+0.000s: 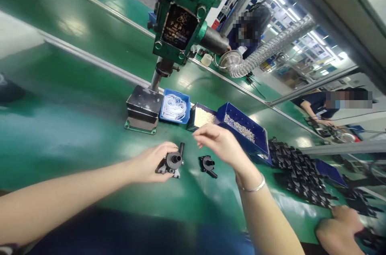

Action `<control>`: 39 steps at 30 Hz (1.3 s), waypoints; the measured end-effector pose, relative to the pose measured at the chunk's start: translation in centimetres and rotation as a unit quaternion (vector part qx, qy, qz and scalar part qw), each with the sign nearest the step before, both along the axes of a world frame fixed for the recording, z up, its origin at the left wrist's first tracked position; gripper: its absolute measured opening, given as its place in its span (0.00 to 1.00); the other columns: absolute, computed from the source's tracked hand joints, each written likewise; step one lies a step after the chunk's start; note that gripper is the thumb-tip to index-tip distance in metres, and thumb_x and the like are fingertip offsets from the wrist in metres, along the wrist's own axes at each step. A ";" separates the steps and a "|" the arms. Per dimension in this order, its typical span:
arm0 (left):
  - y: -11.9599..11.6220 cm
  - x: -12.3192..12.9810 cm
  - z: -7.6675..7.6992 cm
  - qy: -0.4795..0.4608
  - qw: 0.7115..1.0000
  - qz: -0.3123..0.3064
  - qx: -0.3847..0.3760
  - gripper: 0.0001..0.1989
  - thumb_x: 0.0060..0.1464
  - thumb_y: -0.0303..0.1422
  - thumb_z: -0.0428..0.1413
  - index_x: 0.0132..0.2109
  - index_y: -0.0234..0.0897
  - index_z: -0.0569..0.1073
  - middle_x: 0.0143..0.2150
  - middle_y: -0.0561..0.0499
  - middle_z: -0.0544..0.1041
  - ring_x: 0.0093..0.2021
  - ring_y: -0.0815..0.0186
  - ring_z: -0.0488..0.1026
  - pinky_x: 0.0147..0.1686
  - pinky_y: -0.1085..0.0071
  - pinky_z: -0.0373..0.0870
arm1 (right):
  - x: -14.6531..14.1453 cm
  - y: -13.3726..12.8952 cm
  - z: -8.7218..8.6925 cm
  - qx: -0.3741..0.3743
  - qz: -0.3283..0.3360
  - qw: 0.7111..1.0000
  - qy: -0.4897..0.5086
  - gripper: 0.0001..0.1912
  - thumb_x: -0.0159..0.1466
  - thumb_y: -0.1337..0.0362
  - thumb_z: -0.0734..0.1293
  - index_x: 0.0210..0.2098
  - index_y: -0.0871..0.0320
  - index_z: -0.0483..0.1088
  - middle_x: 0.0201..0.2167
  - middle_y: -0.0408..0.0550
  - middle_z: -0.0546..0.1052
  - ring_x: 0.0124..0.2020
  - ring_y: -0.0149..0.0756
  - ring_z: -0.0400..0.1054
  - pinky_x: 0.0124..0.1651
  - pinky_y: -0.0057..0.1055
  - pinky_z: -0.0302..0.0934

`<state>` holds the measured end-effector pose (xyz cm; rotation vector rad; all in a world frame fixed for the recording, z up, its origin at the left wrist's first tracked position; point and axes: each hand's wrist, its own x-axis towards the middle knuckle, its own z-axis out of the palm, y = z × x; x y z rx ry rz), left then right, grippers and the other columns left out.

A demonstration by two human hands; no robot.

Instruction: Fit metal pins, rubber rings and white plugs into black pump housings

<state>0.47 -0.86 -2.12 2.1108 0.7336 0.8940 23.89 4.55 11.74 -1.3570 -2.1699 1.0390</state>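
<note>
My left hand (pixel 155 163) is wrapped round the side of a black plastic pump housing (pixel 174 160) with a round body and two pipe stubs, one upward and one to the side. Pale metal feet show beneath it, on the green table. A similar black pump cover (pixel 208 163) lies just to its right, touched by neither hand. Above that cover, in front of a bin of small beige pieces (pixel 204 116), hovers my right hand (pixel 217 142). Its fingers are drawn together in a pinch; anything between them is too small to make out.
Behind my hands stand a green press (pixel 181 17) over a black block (pixel 144 104), a blue tray of white rings (pixel 175 106) and a blue bin of screws (pixel 241 126). Many black parts (pixel 301 170) lie right. Another person's hand (pixel 339 229) is lower right.
</note>
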 end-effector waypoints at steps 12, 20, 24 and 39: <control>0.0 0.5 -0.8 -0.070 0.997 0.010 -0.024 0.53 0.49 0.33 0.63 0.70 0.37 0.36 0.59 0.35 0.70 0.56 0.51 0.74 0.53 0.55 0.74 | -3.9 -2.4 -2.4 0.104 0.157 0.972 -0.138 0.10 0.68 0.75 0.62 0.44 0.56 0.71 0.39 0.49 0.76 0.42 0.39 0.71 0.44 0.38 0.69; 0.0 0.6 -1.0 -0.072 0.997 0.014 -0.027 0.52 0.49 0.35 0.63 0.70 0.36 0.38 0.61 0.35 0.69 0.57 0.49 0.73 0.53 0.54 0.74 | -3.7 -2.6 -2.9 0.095 0.138 0.979 -0.118 0.12 0.68 0.75 0.62 0.46 0.55 0.70 0.42 0.48 0.76 0.44 0.38 0.71 0.47 0.37 0.68; 0.0 0.7 -1.3 -0.065 0.997 0.028 -0.018 0.52 0.49 0.37 0.64 0.70 0.36 0.39 0.60 0.35 0.70 0.55 0.48 0.74 0.52 0.54 0.75 | -3.7 -2.8 -2.9 0.095 0.141 0.979 -0.110 0.12 0.69 0.74 0.62 0.47 0.54 0.70 0.42 0.47 0.76 0.44 0.38 0.72 0.48 0.37 0.68; 0.0 0.8 -1.1 -0.069 0.997 0.031 -0.001 0.49 0.50 0.37 0.62 0.69 0.37 0.41 0.57 0.37 0.71 0.52 0.50 0.76 0.49 0.56 0.76 | -3.6 -2.9 -2.3 0.103 0.161 0.975 -0.117 0.12 0.70 0.73 0.61 0.49 0.52 0.68 0.46 0.50 0.74 0.48 0.39 0.70 0.50 0.39 0.68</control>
